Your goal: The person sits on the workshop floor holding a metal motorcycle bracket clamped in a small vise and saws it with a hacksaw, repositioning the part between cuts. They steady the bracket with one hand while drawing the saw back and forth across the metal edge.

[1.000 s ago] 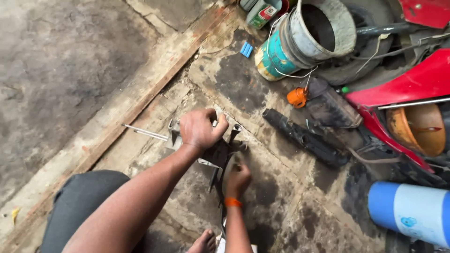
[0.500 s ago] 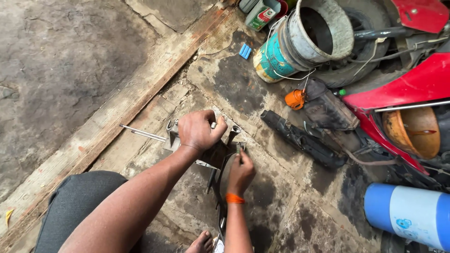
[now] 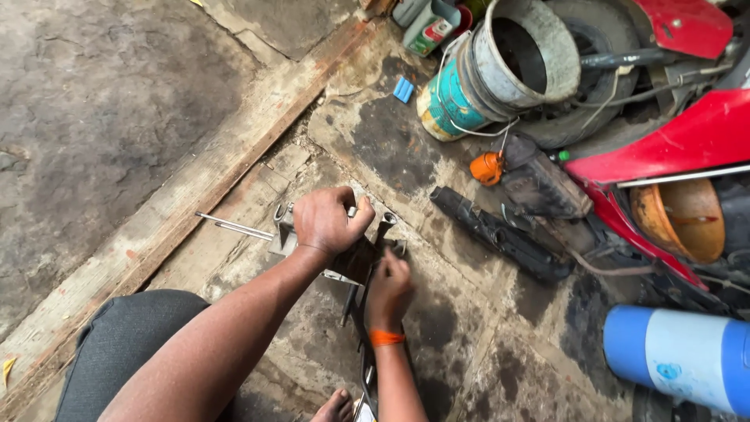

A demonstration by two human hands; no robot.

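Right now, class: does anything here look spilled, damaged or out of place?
Yes. The concrete floor is cracked and blotched with dark stains around the metal part under both hands. A grey bucket lies tipped on its side.

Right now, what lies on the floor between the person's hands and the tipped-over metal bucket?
In the head view, only stained bare concrete floor lies between the left hand, right hand and the metal bucket.
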